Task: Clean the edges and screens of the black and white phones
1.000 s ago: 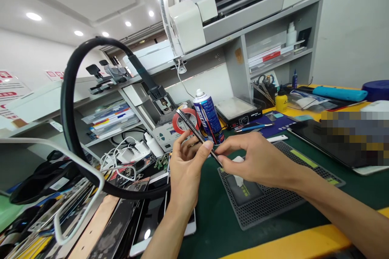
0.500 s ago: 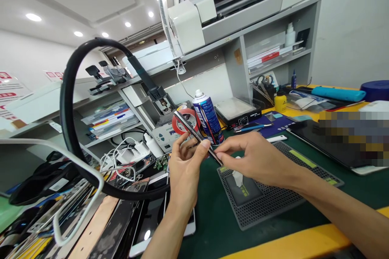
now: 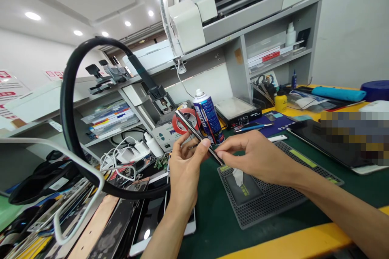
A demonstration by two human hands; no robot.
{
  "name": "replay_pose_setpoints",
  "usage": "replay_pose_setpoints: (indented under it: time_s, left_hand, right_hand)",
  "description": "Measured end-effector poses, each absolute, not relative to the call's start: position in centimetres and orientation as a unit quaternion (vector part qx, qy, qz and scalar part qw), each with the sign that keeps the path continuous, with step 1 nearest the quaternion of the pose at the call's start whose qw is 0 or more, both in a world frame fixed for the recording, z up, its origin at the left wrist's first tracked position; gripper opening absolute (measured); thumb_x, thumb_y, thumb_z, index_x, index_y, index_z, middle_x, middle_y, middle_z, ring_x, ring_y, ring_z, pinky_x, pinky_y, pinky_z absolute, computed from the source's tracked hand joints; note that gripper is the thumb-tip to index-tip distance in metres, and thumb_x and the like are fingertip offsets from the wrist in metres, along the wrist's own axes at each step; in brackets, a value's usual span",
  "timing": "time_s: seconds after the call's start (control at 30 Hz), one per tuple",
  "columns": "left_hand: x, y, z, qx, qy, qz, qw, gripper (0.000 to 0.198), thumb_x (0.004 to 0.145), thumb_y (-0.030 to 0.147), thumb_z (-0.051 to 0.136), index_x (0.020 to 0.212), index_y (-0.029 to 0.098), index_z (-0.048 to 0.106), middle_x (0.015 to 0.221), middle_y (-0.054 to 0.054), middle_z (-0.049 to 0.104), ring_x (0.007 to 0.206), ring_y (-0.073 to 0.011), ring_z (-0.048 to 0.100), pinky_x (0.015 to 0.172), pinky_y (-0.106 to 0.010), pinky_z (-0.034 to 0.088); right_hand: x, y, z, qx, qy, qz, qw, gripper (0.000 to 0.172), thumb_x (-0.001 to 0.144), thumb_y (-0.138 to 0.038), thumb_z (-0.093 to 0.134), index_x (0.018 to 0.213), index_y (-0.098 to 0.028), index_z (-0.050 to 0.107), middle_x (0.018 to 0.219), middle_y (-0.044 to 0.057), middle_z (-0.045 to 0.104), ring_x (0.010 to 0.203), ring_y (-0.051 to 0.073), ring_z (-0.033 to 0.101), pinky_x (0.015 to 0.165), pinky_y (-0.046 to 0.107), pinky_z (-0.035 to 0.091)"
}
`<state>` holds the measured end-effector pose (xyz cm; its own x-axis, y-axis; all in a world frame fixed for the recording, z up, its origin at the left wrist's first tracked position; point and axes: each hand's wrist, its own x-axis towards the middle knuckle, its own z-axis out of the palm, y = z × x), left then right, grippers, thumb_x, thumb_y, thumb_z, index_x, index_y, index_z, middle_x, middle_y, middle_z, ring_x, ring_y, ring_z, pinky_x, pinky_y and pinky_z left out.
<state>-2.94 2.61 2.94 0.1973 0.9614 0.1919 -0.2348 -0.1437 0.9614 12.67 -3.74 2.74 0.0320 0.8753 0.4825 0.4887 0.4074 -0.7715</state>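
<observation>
Slim phone (image 3: 190,126) held edge-on above bench, between both hands. Long axis tilted: upper end toward red tape roll (image 3: 175,125), lower end toward grey work mat (image 3: 273,198). Mid-length pinched by left hand (image 3: 185,166). Lower end gripped by right hand (image 3: 258,158), white wipe (image 3: 237,176) tucked beneath.

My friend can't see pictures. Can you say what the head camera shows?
Two bare hands hold a thin flat device edge-on above a grey mat on a green workbench: the left hand grips its middle, the right hand pinches its lower end. Behind them stand a blue spray can and a red tape roll.
</observation>
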Motion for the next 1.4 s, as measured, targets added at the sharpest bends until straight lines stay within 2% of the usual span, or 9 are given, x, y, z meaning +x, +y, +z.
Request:
replay_pose_setpoints:
  time_s: [0.6, 1.0, 1.23, 1.4]
  left_hand:
    - [-2.94, 2.84, 2.86, 0.531, 0.353, 0.532, 0.557, 0.069, 0.066, 0.036, 0.088, 0.123, 0.019, 0.053, 0.113, -0.014, 0.067, 0.106, -0.0312, 0.066, 0.083, -0.044, 0.057]
    - [-2.98, 2.8, 2.87, 0.534, 0.353, 0.531, 0.556, 0.068, 0.067, 0.037, 0.087, 0.122, 0.019, 0.052, 0.112, -0.013, 0.066, 0.104, -0.0292, 0.066, 0.079, -0.039, 0.058]
    - [-3.18, 3.3, 2.61, 0.53, 0.347, 0.525, 0.569, 0.065, 0.067, 0.038, 0.087, 0.121, 0.019, 0.056, 0.115, -0.014, 0.065, 0.106, -0.0302, 0.065, 0.08, -0.042, 0.058]
    - [-3.22, 3.21, 2.72, 0.522, 0.309, 0.512, 0.608, 0.054, 0.07, 0.037, 0.084, 0.114, 0.017, 0.059, 0.111, -0.012, 0.066, 0.105, -0.0289, 0.064, 0.083, -0.043, 0.056]
  right_hand:
    - [12.76, -3.65, 2.67, -0.511, -0.668, 0.194, 0.505, 0.021, 0.082, -0.026, 0.059, 0.086, -0.018, 0.078, 0.072, 0.002, 0.072, 0.068, 0.018, 0.063, 0.056, 0.023, 0.046]
    - [12.71, -3.64, 2.84, -0.502, -0.678, 0.182, 0.505, 0.019, 0.084, -0.026, 0.06, 0.084, -0.019, 0.078, 0.072, 0.001, 0.073, 0.07, 0.019, 0.065, 0.059, 0.024, 0.049]
    - [12.69, -3.67, 2.88, -0.499, -0.683, 0.169, 0.506, 0.02, 0.087, -0.026, 0.059, 0.087, -0.02, 0.078, 0.08, 0.002, 0.075, 0.076, 0.02, 0.068, 0.064, 0.024, 0.051]
    - [12.66, -3.73, 2.78, -0.484, -0.678, 0.207, 0.514, 0.019, 0.089, -0.026, 0.059, 0.09, -0.021, 0.077, 0.088, 0.001, 0.075, 0.081, 0.018, 0.068, 0.068, 0.023, 0.05]
